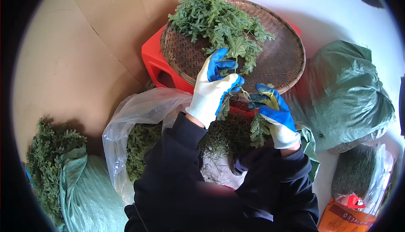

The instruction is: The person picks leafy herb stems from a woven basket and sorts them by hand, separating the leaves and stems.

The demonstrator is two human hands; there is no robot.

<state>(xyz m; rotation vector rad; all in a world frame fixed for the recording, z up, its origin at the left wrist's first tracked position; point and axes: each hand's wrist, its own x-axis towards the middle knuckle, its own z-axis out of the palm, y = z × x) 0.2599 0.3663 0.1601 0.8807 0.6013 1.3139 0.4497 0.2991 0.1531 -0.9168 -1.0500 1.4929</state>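
My left hand (213,84), in a white and blue glove, pinches a thin green plant stem (244,92) between thumb and fingers. The stem runs across to my right hand (276,116), gloved alike, whose curled fingers close on its other end. From below the right fingers hangs a leafy sprig (258,128). Just beyond the left fingertips, leafy green cuttings (211,17) are heaped on a round woven bamboo tray (289,46). Where exactly the fingertips meet the stem is partly hidden by the gloves.
The tray rests on red plastic stools (152,57). A clear plastic bag (113,137) of greenery stands to the left, beside a green sack (90,190) with foliage (52,160). A stuffed green sack (344,95) and an orange package (344,219) are at right. Plant scraps (219,137) lie below.
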